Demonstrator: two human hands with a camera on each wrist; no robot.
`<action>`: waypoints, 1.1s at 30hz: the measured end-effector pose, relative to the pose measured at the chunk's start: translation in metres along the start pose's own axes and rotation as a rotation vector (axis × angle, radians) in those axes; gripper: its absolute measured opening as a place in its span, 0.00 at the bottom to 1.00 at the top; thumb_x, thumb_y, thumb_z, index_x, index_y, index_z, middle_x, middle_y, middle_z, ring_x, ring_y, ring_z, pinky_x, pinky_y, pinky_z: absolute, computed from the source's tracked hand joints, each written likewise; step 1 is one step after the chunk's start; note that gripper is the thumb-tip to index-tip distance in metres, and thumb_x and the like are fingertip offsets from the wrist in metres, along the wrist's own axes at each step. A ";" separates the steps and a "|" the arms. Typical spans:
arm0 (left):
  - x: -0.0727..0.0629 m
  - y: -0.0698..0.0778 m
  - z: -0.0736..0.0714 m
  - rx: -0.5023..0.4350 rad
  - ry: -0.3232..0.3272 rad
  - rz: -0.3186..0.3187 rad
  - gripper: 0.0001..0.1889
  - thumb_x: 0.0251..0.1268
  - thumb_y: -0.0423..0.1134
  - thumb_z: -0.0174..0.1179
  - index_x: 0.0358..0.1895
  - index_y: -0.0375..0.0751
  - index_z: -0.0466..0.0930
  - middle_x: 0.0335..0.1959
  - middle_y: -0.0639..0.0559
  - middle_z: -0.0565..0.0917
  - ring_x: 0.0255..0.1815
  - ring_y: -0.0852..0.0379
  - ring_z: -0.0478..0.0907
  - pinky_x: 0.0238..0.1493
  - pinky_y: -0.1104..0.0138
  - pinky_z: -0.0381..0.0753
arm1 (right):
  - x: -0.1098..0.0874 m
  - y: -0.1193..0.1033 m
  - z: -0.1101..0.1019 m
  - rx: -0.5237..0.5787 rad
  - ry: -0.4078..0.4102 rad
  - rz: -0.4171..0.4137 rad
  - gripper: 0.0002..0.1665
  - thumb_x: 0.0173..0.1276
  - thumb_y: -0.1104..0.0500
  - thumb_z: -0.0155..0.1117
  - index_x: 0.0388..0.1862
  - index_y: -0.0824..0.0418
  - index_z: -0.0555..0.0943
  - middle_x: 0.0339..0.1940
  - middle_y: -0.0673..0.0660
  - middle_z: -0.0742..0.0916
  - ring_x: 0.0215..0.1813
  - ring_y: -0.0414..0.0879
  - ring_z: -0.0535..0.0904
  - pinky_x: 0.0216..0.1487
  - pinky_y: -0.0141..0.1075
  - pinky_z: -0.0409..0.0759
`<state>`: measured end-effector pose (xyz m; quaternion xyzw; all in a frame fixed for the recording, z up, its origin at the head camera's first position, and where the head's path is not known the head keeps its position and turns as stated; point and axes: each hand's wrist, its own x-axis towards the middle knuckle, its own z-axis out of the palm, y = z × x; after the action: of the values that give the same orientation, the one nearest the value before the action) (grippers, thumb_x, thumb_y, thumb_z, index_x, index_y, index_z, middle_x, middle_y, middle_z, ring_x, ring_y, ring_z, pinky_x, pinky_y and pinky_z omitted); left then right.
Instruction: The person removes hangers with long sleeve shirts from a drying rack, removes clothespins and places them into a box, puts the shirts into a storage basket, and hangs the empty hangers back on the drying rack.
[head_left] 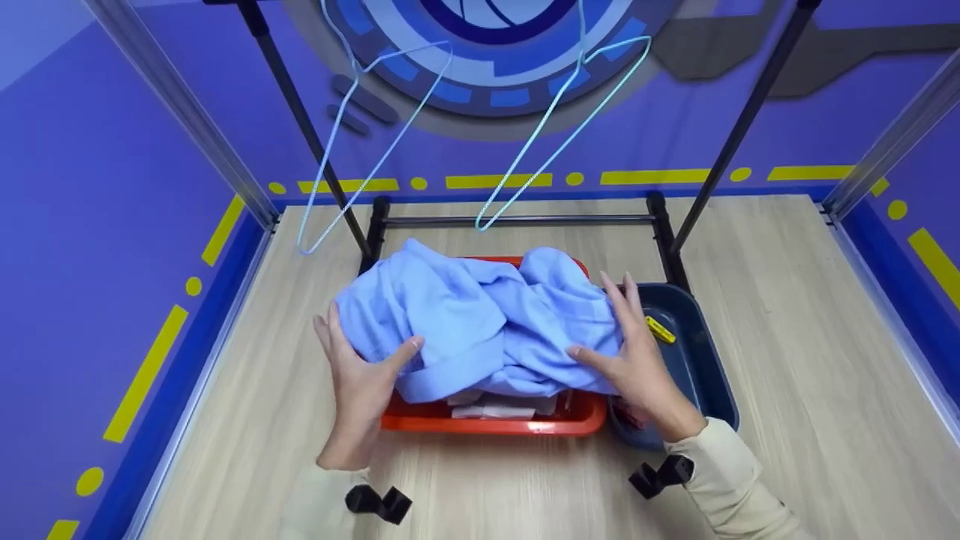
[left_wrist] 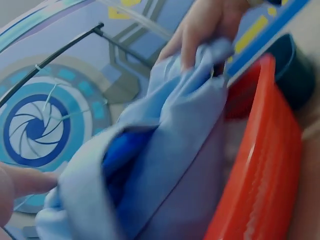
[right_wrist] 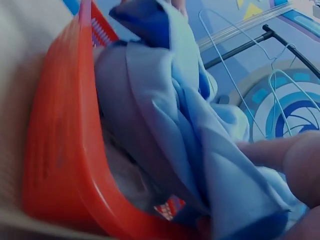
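A bunched light-blue garment point(head_left: 465, 315) lies across the top of a red basket point(head_left: 495, 426); its exact kind is hidden by the folds. My left hand point(head_left: 360, 382) grips the garment's left end, thumb on top and fingers along the outer side. At the other end my right hand point(head_left: 637, 367) holds it the same way, thumb over the cloth. White cloth point(head_left: 495, 409) shows inside the basket, under the garment's near edge. The left wrist view shows a band-like fold point(left_wrist: 85, 185) in the garment, with darker blue inside it.
A dark blue tray point(head_left: 701, 360) with a yellow object point(head_left: 660, 330) stands right of the basket, partly behind my right forearm. Two light-blue wire hangers point(head_left: 367, 180) hang from above, between the black rack's posts point(head_left: 739, 127). Purple panels point(head_left: 97, 225) enclose the back and sides.
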<state>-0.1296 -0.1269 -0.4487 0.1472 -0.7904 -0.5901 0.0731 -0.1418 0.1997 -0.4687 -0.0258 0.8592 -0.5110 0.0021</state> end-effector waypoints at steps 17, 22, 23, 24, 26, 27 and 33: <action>0.037 -0.001 0.002 0.593 -0.399 0.169 0.65 0.39 0.61 0.75 0.78 0.61 0.38 0.80 0.39 0.37 0.79 0.36 0.40 0.71 0.34 0.43 | 0.021 -0.014 0.018 -0.311 -0.375 -0.069 0.65 0.49 0.41 0.77 0.77 0.31 0.45 0.81 0.49 0.37 0.78 0.67 0.49 0.68 0.63 0.61; 0.040 -0.002 0.007 0.745 -0.487 0.145 0.63 0.39 0.60 0.75 0.78 0.60 0.40 0.79 0.36 0.43 0.77 0.33 0.49 0.65 0.36 0.62 | 0.030 -0.016 0.027 -0.404 -0.488 -0.028 0.62 0.52 0.40 0.75 0.79 0.42 0.47 0.81 0.51 0.38 0.78 0.65 0.51 0.70 0.60 0.61; 0.040 -0.001 0.008 0.784 -0.502 0.148 0.63 0.40 0.60 0.75 0.78 0.59 0.41 0.78 0.35 0.45 0.76 0.33 0.52 0.65 0.36 0.63 | 0.031 -0.016 0.028 -0.420 -0.510 -0.019 0.61 0.52 0.40 0.74 0.79 0.43 0.49 0.81 0.51 0.38 0.78 0.64 0.51 0.70 0.59 0.61; 0.040 -0.001 0.009 0.820 -0.515 0.152 0.62 0.40 0.60 0.75 0.78 0.57 0.42 0.78 0.34 0.47 0.75 0.33 0.54 0.64 0.37 0.64 | 0.032 -0.017 0.029 -0.435 -0.530 -0.015 0.60 0.53 0.40 0.74 0.78 0.45 0.50 0.81 0.52 0.38 0.78 0.63 0.52 0.70 0.59 0.61; 0.041 0.000 0.010 0.877 -0.541 0.157 0.62 0.41 0.60 0.75 0.78 0.54 0.43 0.76 0.32 0.50 0.73 0.32 0.58 0.64 0.37 0.65 | 0.034 -0.018 0.031 -0.458 -0.559 -0.010 0.59 0.54 0.40 0.73 0.78 0.46 0.51 0.81 0.52 0.39 0.78 0.63 0.53 0.70 0.58 0.62; 0.041 0.000 0.011 0.896 -0.557 0.157 0.62 0.42 0.59 0.74 0.78 0.52 0.43 0.76 0.31 0.51 0.72 0.32 0.59 0.65 0.38 0.65 | 0.035 -0.019 0.032 -0.467 -0.571 -0.005 0.58 0.54 0.41 0.72 0.78 0.46 0.51 0.81 0.53 0.39 0.78 0.63 0.54 0.70 0.58 0.62; 0.046 0.006 0.015 0.997 -0.704 0.098 0.62 0.47 0.58 0.72 0.79 0.50 0.36 0.77 0.32 0.48 0.72 0.32 0.60 0.67 0.41 0.64 | 0.037 -0.020 0.039 -0.516 -0.652 0.043 0.56 0.58 0.41 0.70 0.79 0.44 0.49 0.81 0.54 0.37 0.78 0.64 0.54 0.70 0.58 0.63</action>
<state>-0.1786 -0.1270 -0.4504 -0.0767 -0.9539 -0.1584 -0.2432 -0.1767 0.1544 -0.4694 -0.1679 0.9136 -0.2440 0.2785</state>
